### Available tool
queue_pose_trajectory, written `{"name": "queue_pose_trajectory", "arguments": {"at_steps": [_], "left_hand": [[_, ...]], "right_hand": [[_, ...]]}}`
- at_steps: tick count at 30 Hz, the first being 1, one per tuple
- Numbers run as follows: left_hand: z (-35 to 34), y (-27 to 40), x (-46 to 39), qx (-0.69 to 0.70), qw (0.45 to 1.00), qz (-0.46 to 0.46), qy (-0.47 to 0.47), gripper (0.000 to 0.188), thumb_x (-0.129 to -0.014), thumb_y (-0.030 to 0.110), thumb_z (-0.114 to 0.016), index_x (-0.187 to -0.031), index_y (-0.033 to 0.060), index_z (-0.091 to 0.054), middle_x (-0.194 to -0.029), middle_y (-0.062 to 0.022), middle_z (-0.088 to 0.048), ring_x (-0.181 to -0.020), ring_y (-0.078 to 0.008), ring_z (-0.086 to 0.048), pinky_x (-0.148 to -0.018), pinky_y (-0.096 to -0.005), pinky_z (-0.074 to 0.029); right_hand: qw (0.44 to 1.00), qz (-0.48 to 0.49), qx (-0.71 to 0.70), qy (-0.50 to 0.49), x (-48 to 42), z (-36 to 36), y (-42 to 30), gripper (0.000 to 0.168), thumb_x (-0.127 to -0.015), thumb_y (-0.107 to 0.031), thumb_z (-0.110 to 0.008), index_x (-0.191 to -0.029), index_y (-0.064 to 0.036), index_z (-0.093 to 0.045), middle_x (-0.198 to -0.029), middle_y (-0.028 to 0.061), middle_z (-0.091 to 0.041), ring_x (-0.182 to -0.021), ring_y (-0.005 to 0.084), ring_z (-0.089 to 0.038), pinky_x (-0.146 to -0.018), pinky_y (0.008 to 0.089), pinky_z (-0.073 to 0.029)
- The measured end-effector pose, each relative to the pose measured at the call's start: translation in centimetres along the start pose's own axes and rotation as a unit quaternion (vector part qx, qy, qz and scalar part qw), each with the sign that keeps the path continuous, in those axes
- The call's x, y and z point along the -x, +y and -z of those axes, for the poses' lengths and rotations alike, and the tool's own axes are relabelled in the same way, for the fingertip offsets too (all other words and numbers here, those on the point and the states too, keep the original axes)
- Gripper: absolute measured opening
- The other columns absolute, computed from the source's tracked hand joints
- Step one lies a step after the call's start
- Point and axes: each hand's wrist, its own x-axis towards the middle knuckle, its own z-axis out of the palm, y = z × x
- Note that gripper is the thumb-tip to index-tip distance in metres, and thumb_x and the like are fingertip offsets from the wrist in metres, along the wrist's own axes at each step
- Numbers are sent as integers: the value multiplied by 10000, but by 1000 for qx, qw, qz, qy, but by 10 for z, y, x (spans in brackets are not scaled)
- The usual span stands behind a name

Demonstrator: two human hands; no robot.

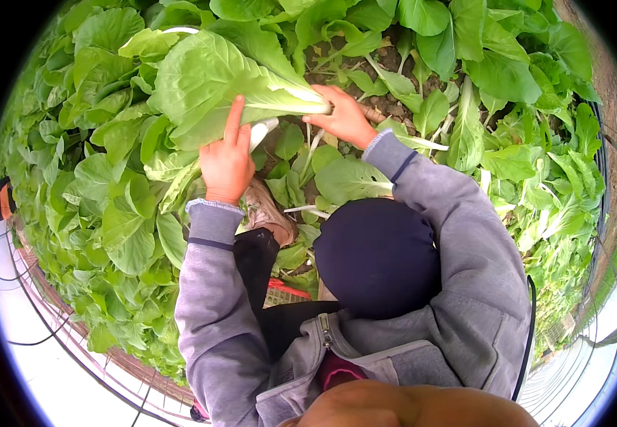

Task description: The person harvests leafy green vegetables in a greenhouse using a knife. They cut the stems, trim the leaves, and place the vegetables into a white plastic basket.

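Observation:
A pale-green leafy vegetable head (218,85) lies across the front of both hands, its broad leaves to the left and its white stem base to the right. My right hand (343,115) grips it at the base, thumb below and fingers above. On the leaf side, my left hand (227,163) holds it with the index finger stretched along the leaf; its other fingers are partly hidden under the leaf. A second white stalk (263,132) shows just below the head, beside my left hand. How it is held there is hidden.
Dense leafy greens (121,213) surround me on the left and ahead. Loose leaves (351,179) lie on brown soil (383,101). A dirty shoe (268,211), a dark rounded knee (378,256) and a red-rimmed crate (287,292) are close below. Black hoses (602,155) run along the right edge.

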Motion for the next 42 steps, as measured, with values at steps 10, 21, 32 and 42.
{"name": "queue_pose_trajectory", "arguments": {"at_steps": [10,21,32,42], "left_hand": [[124,72,27,254,954,100,124,510,-595,22,-704,-1076,33,-535,-1435,-160,-278,-1069,-339,-533,-805,-364,-491],[263,127,149,666,687,76,280,761,-652,21,-763,-1292,-43,-357,-1239,-203,-495,-1133,-262,-500,-960,-361,-403],[279,177,223,798,496,67,335,1023,-617,137,-737,-1425,33,-118,-1283,-111,-400,-1157,-210,-440,-967,-329,-373],[291,184,298,548,584,118,587,987,-597,128,-822,-1384,45,-233,-1294,-71,-411,-1191,-164,-398,-998,-315,-330]], "right_hand": [[941,324,9,93,53,101,-210,505,-606,-224,-828,-1032,-34,-635,-962,55,-549,-890,152,-543,-768,260,-445],[824,555,111,31,132,100,-354,514,-568,-338,-817,-1005,-122,-654,-944,47,-604,-926,227,-544,-814,315,-446],[877,347,-120,-309,214,-29,-374,499,-794,-425,-655,-1095,-29,-618,-1081,71,-590,-1020,155,-524,-898,287,-411],[792,480,-121,-357,274,-119,-416,549,-942,-444,-398,-1205,21,-525,-1196,133,-538,-1141,200,-470,-939,309,-401]]}}
